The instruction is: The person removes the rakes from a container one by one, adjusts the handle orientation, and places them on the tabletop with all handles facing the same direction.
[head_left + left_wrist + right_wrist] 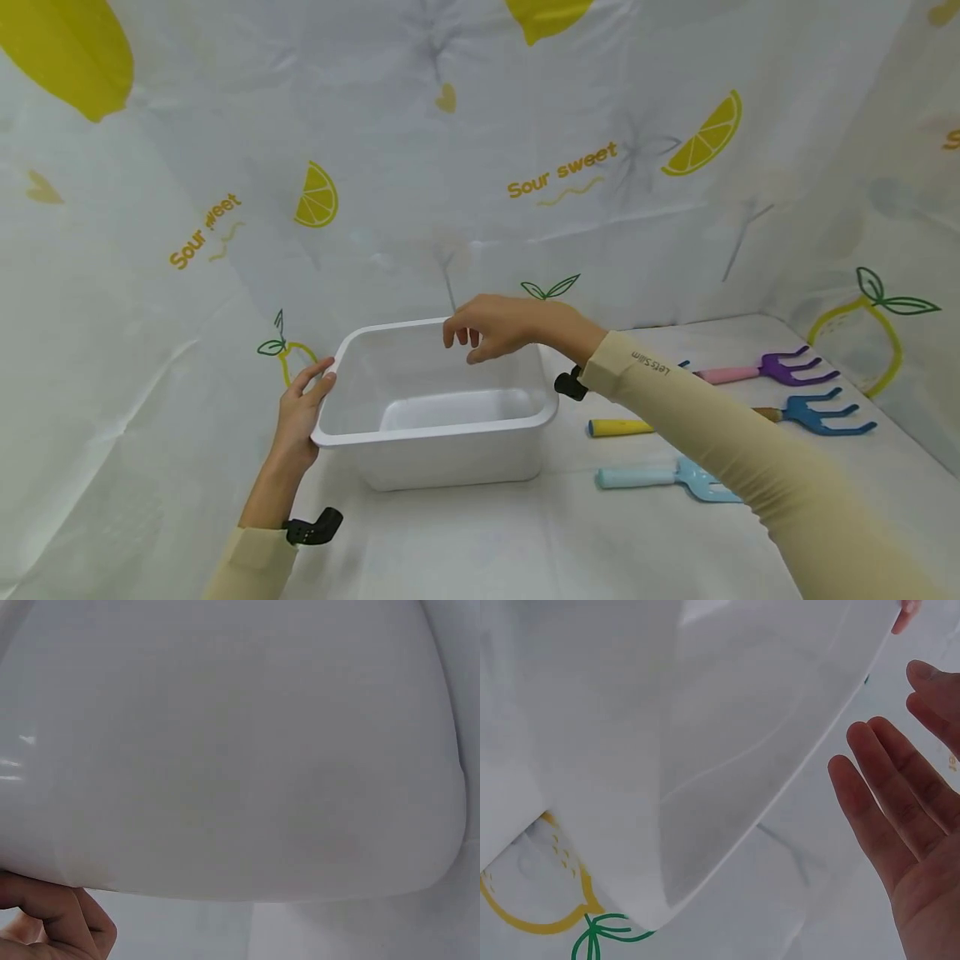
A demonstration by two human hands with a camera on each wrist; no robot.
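A white plastic tub [450, 454] stands on the covered table in front of me, its inside showing nothing but its own walls and floor. My left hand [297, 417] grips the tub's left rim. In the left wrist view, the curled fingers [56, 919] of that hand sit against the edge beside the tub's broad smooth wall. Above the tub's right half hovers my right hand [498, 327], palm down and holding nothing. Its fingers [892, 795] appear loosely extended and apart from the rim in the right wrist view.
To the right lie hand rakes: a purple one with a pink handle [729, 375] and a blue one [821, 414]. Nearer are a light blue garden fork [637, 477] and a yellow handle [618, 427], partly behind my right sleeve. A lemon-print sheet [420, 183] hangs behind the tub.
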